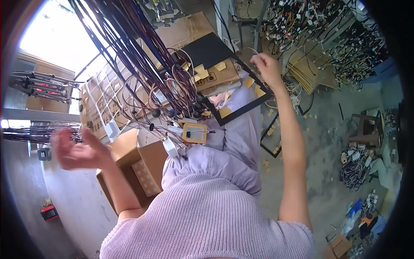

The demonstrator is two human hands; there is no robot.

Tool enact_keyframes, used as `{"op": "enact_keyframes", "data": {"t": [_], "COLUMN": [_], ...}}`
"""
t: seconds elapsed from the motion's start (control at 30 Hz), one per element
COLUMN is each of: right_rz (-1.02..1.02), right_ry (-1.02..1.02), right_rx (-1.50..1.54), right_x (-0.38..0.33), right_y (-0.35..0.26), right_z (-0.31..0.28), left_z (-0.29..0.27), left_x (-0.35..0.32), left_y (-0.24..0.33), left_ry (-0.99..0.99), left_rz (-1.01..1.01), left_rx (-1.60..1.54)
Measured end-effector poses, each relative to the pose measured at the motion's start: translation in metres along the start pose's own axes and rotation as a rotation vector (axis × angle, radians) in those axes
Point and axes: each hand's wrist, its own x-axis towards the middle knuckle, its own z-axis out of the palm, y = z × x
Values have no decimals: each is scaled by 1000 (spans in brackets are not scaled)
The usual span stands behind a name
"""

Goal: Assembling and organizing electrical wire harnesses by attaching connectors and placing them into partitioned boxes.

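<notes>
My left hand [79,150] is raised at the left, slightly blurred, its thumb and loosely bent fingers apart and nothing visible in it. It is nearest to an open cardboard box [148,162]. Off to the right, my right hand [269,71] is closed, thumb and fingers drawn together; what they pinch, if anything, cannot be made out. A thin pale wire shows by its fingertips. Below that hand lies a black frame [248,110] with yellow paper pieces on it, partly over my lap. A yellow-edged rectangular piece [195,133] and a white connector [170,147] sit by my lap.
A thick bundle of dark cables [129,43] hangs down onto the cardboard-covered surface before me. Heaps of wire harnesses [302,26] fill the far right. A coiled cable pile [355,166] and a second black frame [271,134] lie on the floor with paper scraps.
</notes>
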Motion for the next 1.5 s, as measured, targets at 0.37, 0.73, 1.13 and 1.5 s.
{"op": "enact_keyframes", "data": {"t": [0.37, 0.73, 1.13, 1.5], "right_rz": [302, -347, -84, -906], "right_ry": [-155, 625, -814, -683], "right_rx": [997, -609, 98, -138], "right_x": [-35, -64, -174, -141], "right_y": [-91, -29, -145, -166], "right_z": [-64, -70, 101, 335], "left_z": [133, 17, -46, -42], "left_x": [-60, -96, -90, -181], "left_y": [234, 131, -28, -125], "left_ry": [-1227, -1353, -643, -983], "left_rz": [-1316, -578, -1056, -452], "left_rx": [-2105, -606, -144, 580]}}
